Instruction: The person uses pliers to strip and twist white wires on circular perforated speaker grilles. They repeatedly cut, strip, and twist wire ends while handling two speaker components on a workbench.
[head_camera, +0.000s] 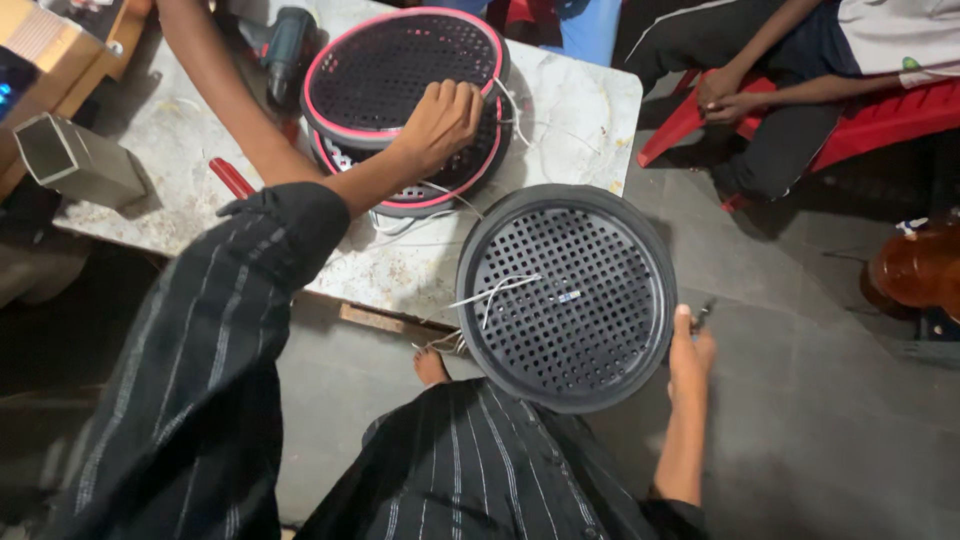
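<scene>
The black round grille, a perforated disc with a raised rim, sits nearest, tilted over the person's lap and overhanging the near edge of the surface. The right hand has its grip clamped on the grille's lower right rim, thumb on the face, fingers behind. Thin white wires cross the grille's middle and trail off its left side toward the surface edge. A bare foot shows on the grey floor just below that edge; the floor to the right of the grille lies open.

Farther out, the left hand reaches over the surface and its grip is curled shut on the rim of the upper pink-edged grille, which lies stacked on a second pink-edged grille. That stack takes up most of the surface's middle, with a bare strip toward the right corner. A red-handled tool lies left of the arm, a metal box section at the left edge, and a drill at the far side. Beyond the far right corner another person sits on a red chair.
</scene>
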